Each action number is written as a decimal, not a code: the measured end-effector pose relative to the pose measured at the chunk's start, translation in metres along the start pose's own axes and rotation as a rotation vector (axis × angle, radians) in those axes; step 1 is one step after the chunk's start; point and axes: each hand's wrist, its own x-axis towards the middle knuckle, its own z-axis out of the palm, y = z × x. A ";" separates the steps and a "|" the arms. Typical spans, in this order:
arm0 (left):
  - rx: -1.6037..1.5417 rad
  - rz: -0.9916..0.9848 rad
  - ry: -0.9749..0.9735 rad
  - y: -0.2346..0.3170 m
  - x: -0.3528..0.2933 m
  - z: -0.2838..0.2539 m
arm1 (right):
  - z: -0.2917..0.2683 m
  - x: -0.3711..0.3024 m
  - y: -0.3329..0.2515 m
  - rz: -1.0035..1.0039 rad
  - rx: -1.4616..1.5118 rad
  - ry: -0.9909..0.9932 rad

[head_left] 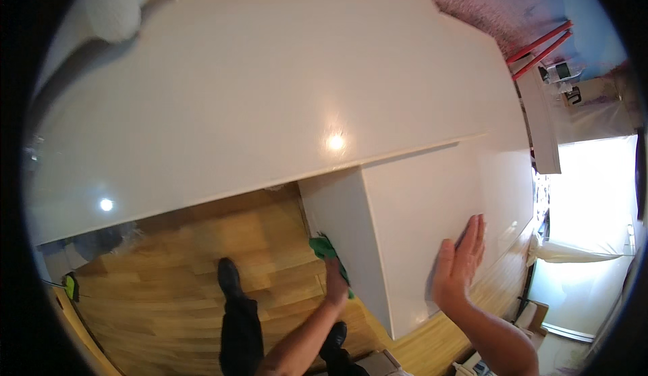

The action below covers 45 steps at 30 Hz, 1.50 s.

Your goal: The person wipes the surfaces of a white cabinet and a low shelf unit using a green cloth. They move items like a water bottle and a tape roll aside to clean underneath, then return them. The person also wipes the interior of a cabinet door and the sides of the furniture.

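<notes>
My left hand is low beside the side panel of a white cabinet, gripping a green cloth. The cloth is bunched up, and part of it shows past the fingers near the panel's lower edge. Over the cabinet's broad white face, my right hand is stretched out with its fingers straight and close together. It holds nothing, and I cannot tell whether the palm presses on the surface. A large glossy white countertop spreads beyond the cabinet and overhangs it.
Wooden flooring lies below, with my black shoes on it. A white rounded object rests at the far left of the countertop. Red bars and a pale shelf unit stand at the right, near a bright window.
</notes>
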 end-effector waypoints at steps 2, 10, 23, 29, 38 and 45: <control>0.080 0.128 0.024 0.051 -0.060 0.068 | -0.013 0.002 -0.011 -0.018 0.006 0.004; 0.346 0.373 -0.155 0.197 -0.055 0.186 | -0.023 0.006 -0.014 0.071 0.051 0.035; 0.400 0.014 0.020 0.212 -0.129 0.210 | -0.036 0.002 -0.013 0.151 0.037 0.039; 0.401 -0.241 0.076 0.259 -0.202 0.192 | -0.044 0.009 -0.032 0.135 0.071 0.060; 0.136 -0.244 -0.067 0.379 -0.297 0.149 | -0.043 0.008 -0.026 0.173 0.079 0.036; 0.222 -0.070 0.262 0.452 -0.353 0.110 | -0.073 -0.015 -0.105 0.006 0.559 -0.331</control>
